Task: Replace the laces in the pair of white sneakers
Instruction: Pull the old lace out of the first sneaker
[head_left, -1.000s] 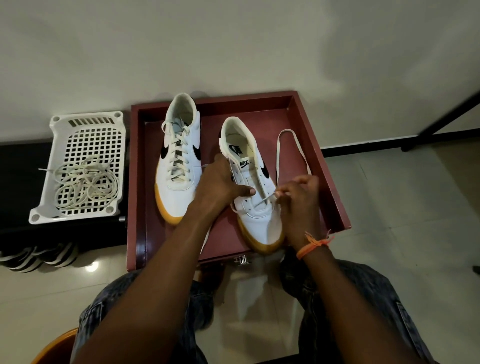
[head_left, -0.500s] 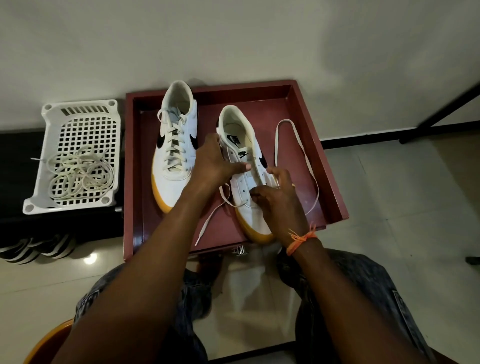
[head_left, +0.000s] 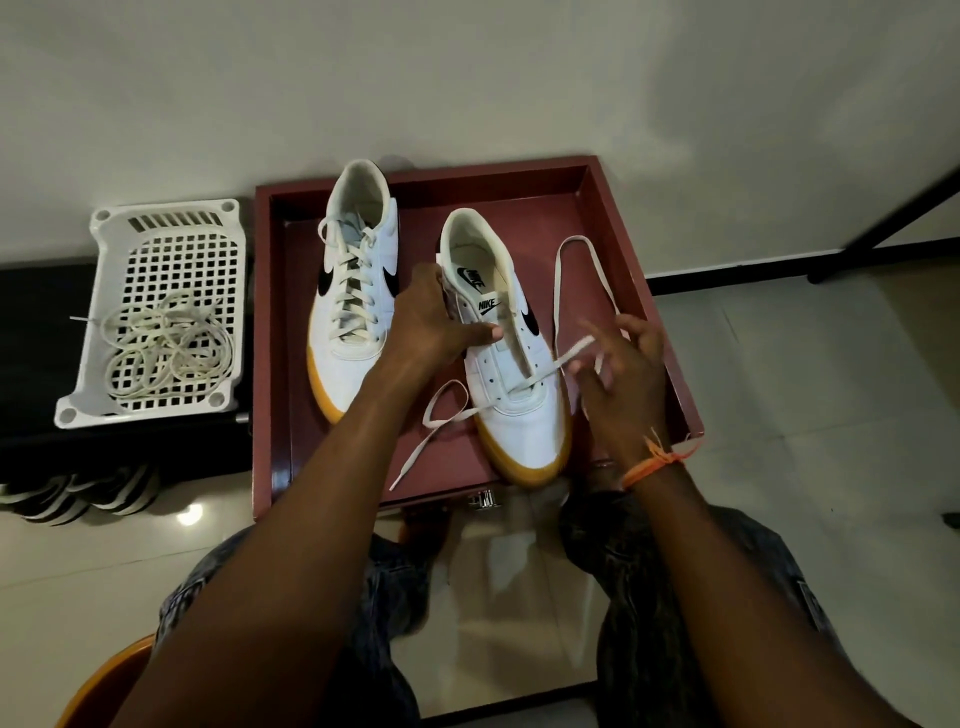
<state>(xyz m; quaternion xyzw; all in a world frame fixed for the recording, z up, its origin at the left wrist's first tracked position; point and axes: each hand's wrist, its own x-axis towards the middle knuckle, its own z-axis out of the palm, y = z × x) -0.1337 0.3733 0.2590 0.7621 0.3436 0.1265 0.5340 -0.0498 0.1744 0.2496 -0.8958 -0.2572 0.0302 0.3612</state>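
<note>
Right sneaker: white with a black swoosh and a yellow-tan sole, toe pointing toward the person, standing in the red tray. Only its lowest eyelets are threaded; the tongue and the other eyelets are bare.
New lace: flat and white, passing through the bottom eyelets. One end trails off the shoe's left side in a loop onto the tray floor. The other end rises to the right hand, and a long loop of it lies on the tray beside the shoe.
Left sneaker: same kind, fully laced with a cream lace, standing just beside the other in the tray.
Left hand: rests on the right sneaker's inner side near the collar, fingers curled round the upper, thumb stretched across the tongue.
Right hand: just to the right of the shoe's toe. Its fingers are spread and partly blurred; the lace runs up to them, but I cannot tell whether they pinch it.
Old laces: a cream tangle lying in the white basket left of the tray.
Wrist: an orange thread is tied round the right one.
</note>
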